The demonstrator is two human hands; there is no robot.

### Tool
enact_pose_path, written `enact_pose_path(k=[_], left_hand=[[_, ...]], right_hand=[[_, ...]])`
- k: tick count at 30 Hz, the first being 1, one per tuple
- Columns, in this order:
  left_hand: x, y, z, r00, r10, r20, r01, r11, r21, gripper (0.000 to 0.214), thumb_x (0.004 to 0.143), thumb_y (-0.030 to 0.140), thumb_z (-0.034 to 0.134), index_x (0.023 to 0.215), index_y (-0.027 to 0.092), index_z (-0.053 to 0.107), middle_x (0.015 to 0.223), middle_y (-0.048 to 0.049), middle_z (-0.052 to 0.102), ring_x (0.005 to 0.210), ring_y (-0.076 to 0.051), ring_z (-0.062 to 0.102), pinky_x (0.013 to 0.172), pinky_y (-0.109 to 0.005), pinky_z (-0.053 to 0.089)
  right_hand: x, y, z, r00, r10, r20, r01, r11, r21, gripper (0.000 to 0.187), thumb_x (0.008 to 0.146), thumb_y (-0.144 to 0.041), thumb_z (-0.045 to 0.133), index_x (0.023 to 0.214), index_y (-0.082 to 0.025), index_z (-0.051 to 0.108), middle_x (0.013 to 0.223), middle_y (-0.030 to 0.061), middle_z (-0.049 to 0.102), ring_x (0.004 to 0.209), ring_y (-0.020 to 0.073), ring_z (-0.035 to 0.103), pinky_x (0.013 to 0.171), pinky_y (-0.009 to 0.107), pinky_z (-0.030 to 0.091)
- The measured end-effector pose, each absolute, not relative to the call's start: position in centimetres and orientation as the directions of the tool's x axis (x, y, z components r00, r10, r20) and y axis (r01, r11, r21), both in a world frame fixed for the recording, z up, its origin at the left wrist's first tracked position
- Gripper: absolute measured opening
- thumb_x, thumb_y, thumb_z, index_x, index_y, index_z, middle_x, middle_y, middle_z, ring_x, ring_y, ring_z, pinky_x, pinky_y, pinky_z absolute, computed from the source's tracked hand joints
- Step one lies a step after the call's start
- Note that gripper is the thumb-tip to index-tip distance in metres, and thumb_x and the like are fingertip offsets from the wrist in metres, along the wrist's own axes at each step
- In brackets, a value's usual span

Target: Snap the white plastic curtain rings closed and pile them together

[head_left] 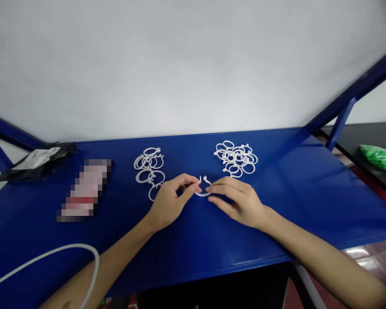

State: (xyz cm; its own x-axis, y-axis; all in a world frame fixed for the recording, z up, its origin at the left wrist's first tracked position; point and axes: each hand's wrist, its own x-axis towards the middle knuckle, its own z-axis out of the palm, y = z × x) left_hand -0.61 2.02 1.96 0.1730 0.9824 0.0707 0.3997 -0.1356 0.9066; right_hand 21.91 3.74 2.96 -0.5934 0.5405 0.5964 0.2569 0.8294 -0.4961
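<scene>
Pinching the left side of a white ring [202,195], the left hand [169,201] had its thumb and forefinger closed on it, near the front middle of the blue desk [193,253]. The ring stood open at the top, a gap showing between its two knobbed ends. The right hand [241,201] met the ring's right side with its fingers [220,189], thumb a little apart below; whether they gripped it or only touched it, I could not tell. Beyond the left hand lay a smaller group of rings [149,161], some overlapping, the nearest partly hidden by that hand. A denser heap of rings [239,157] lay beyond the right hand. Farther left, a pixelated item [86,189] rested on the desk, with a black package [35,161] bearing a white label near the back left corner. A white cable [73,246] curved across the left forearm. Behind the desk rose a pale wall [193,64].
</scene>
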Motion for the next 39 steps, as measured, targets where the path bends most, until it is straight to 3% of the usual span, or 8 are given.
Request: enact_pose_path(k=[3, 6, 12, 20, 27, 30, 33, 39], left_hand=[[-0.6, 1.8, 2.1, 0.173, 0.979, 0.112, 0.364, -0.169, 0.916, 0.017, 0.095, 0.036, 0.059, 0.099, 0.023, 0.070, 0.089, 0.0003, 0.077, 0.079, -0.014, 0.069, 0.074, -0.028, 0.052], [-0.4, 1.5, 2.6, 0.198, 0.967, 0.159, 0.343, -0.220, 0.913, 0.014, 0.093, 0.034, 0.064, 0.095, 0.023, 0.071, 0.089, 0.0003, 0.076, 0.078, -0.013, 0.069, 0.075, -0.027, 0.053], [0.0, 1.2, 3.0, 0.220, 0.938, 0.269, 0.377, -0.336, 0.863, 0.007, 0.091, 0.025, 0.068, 0.095, 0.023, 0.073, 0.086, 0.0023, 0.074, 0.074, -0.010, 0.068, 0.071, -0.022, 0.054], [0.9, 0.6, 1.7, 0.251, 0.750, 0.612, 0.482, -0.645, 0.593, 0.014, 0.093, 0.006, 0.061, 0.086, 0.018, 0.065, 0.076, 0.0026, 0.071, 0.071, -0.010, 0.061, 0.068, -0.022, 0.052], [0.6, 1.2, 1.6, 0.399, 0.591, 0.702, 0.560, -0.763, 0.324, 0.009, 0.094, 0.009, 0.060, 0.095, 0.018, 0.063, 0.081, 0.0007, 0.073, 0.073, -0.014, 0.060, 0.073, -0.030, 0.051], [-0.5, 2.1, 2.0, 0.428, 0.643, 0.635, 0.708, -0.676, 0.207, 0.017, 0.096, 0.025, 0.063, 0.111, 0.018, 0.065, 0.098, -0.0037, 0.075, 0.087, -0.021, 0.064, 0.083, -0.037, 0.051], [-2.3, 3.5, 2.3, 0.298, 0.792, 0.533, 0.881, -0.442, 0.165, 0.033, 0.097, 0.039, 0.058, 0.118, 0.015, 0.065, 0.110, -0.0102, 0.073, 0.104, -0.029, 0.063, 0.092, -0.045, 0.049], [-6.1, 6.1, 2.8, 0.000, 0.950, 0.313, 0.995, -0.033, 0.099, 0.039, 0.094, 0.031, 0.048, 0.125, 0.013, 0.065, 0.123, -0.0166, 0.067, 0.115, -0.037, 0.056, 0.094, -0.050, 0.045]], right_hand=[[21.9, 3.6, 2.9, -0.451, 0.657, 0.604, 0.285, 0.747, -0.600, 0.020, 0.094, -0.019, 0.067, 0.113, -0.020, 0.060, 0.103, 0.0069, 0.067, 0.084, 0.0150, 0.067, 0.075, 0.031, 0.059], [21.8, 3.7, 2.8, -0.469, 0.723, 0.508, 0.297, 0.671, -0.680, 0.010, 0.096, -0.021, 0.065, 0.105, -0.019, 0.062, 0.096, 0.0049, 0.069, 0.080, 0.0138, 0.067, 0.073, 0.028, 0.057], [21.6, 3.8, 2.4, -0.559, 0.681, 0.473, 0.224, 0.673, -0.704, 0.005, 0.097, -0.022, 0.064, 0.101, -0.019, 0.066, 0.092, 0.0037, 0.071, 0.082, 0.0150, 0.066, 0.074, 0.029, 0.054], [21.7, 3.5, 2.7, -0.646, 0.582, 0.494, 0.238, 0.769, -0.594, 0.013, 0.102, -0.020, 0.053, 0.095, -0.017, 0.064, 0.083, 0.0046, 0.067, 0.074, 0.0163, 0.054, 0.069, 0.032, 0.045], [21.6, 3.8, 2.5, -0.678, 0.561, 0.474, 0.294, 0.799, -0.525, 0.016, 0.103, -0.023, 0.052, 0.094, -0.018, 0.064, 0.084, 0.0044, 0.067, 0.075, 0.0169, 0.053, 0.069, 0.031, 0.046], [22.2, 5.3, 2.4, -0.604, 0.608, 0.516, 0.386, 0.789, -0.478, 0.011, 0.102, -0.024, 0.055, 0.102, -0.019, 0.064, 0.094, 0.0058, 0.070, 0.084, 0.0184, 0.060, 0.077, 0.033, 0.050], [24.1, 7.7, 2.2, -0.443, 0.664, 0.603, 0.581, 0.724, -0.371, 0.011, 0.100, -0.023, 0.056, 0.103, -0.020, 0.066, 0.099, 0.0080, 0.070, 0.092, 0.0216, 0.062, 0.084, 0.038, 0.051], [28.0, 11.9, 1.1, -0.180, 0.769, 0.613, 0.835, 0.449, -0.318, 0.013, 0.093, -0.025, 0.060, 0.098, -0.020, 0.071, 0.106, 0.0125, 0.063, 0.098, 0.0279, 0.058, 0.087, 0.045, 0.051]])
